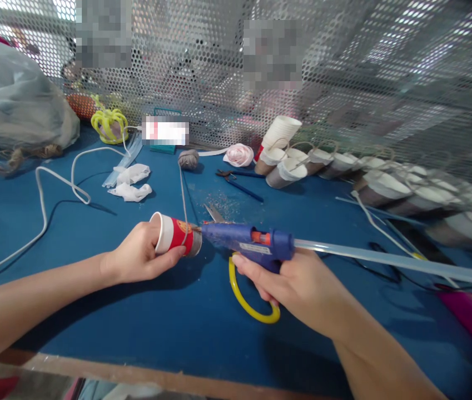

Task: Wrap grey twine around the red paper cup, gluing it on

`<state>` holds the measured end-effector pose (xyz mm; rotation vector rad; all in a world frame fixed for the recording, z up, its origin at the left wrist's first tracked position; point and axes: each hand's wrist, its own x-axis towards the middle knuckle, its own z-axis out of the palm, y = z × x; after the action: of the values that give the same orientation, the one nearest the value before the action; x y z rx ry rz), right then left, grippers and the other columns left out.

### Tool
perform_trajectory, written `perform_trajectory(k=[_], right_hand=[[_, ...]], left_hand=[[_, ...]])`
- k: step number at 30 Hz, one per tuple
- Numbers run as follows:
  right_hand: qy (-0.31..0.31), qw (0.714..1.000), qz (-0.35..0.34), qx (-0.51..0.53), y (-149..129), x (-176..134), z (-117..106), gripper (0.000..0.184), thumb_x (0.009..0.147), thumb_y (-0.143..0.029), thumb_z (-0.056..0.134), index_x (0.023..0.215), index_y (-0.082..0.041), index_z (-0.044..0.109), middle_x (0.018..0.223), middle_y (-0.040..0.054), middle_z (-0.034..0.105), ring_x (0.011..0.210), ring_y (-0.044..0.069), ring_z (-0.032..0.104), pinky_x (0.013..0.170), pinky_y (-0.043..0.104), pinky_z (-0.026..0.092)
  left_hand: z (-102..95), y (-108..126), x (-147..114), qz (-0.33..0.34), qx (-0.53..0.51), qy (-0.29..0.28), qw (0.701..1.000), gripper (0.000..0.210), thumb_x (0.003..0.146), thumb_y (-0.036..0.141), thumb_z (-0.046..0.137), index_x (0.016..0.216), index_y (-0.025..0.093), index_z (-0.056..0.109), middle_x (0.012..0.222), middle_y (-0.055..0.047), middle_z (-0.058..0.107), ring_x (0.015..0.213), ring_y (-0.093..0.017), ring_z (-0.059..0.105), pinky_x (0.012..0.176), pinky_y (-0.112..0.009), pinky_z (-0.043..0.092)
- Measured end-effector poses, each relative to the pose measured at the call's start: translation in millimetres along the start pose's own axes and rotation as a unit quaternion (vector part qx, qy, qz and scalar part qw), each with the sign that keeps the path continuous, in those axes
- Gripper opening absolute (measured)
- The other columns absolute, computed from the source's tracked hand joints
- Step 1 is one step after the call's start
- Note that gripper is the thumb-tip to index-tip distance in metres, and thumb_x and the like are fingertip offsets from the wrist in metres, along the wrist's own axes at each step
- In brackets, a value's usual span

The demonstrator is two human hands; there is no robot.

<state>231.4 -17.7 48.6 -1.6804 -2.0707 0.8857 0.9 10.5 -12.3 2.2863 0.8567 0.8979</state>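
While pinching the cup (173, 234) above the table (156, 328) in the left hand (142, 258) and clutching the glue gun (248, 241) in the right hand (300, 283), risks burning the left thumb (171, 258) or smearing the yarn (188, 160) if misaiming the nozzle (198, 228).

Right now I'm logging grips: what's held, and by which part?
Left hand: paper cup, by its wall, from the open end. Right hand: glue gun, by its handle.
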Motion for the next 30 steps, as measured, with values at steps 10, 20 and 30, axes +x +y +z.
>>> perform_trajectory(k=[10, 20, 30], right_hand=[[-0.008, 0.984, 0.026, 0.175, 0, 10, -10, 0.023, 0.072, -0.038, 0.057, 0.061, -0.02, 0.051, 0.038, -0.0074, 0.045, 0.034, 0.008, 0.041, 0.042, 0.022, 0.038], [0.132, 0.96, 0.157, 0.192, 65, 82, -23, 0.019, 0.083, -0.029, 0.051, 0.089, -0.012, 0.057, 0.083, 0.0034, 0.06, 0.069, 0.012, 0.057, 0.061, 0.028, 0.048], [0.124, 0.984, 0.067, 0.108, 46, 76, -20, 0.018, 0.085, -0.031, 0.048, 0.092, -0.02, 0.061, 0.106, 0.0053, 0.058, 0.09, 0.016, 0.056, 0.077, 0.032, 0.046]], left_hand=[[-1.0, 6, 4, 0.035, 0.027, 0.032, 0.998, 0.016, 0.077, 0.017, 0.049, 0.062, 0.014, 0.053, 0.053, 0.001, 0.051, 0.048, -0.008, 0.041, 0.05, -0.02, 0.036], [-5.0, 10, 0, -0.006, 0.013, 0.001, 1.0, 0.014, 0.079, 0.019, 0.048, 0.066, 0.015, 0.054, 0.056, 0.001, 0.053, 0.054, -0.01, 0.049, 0.055, -0.021, 0.039], [-8.5, 14, 1, -0.001, 0.039, -0.007, 0.999, 0.015, 0.08, 0.022, 0.048, 0.068, 0.016, 0.056, 0.055, 0.0, 0.054, 0.055, -0.012, 0.049, 0.055, -0.022, 0.038]])
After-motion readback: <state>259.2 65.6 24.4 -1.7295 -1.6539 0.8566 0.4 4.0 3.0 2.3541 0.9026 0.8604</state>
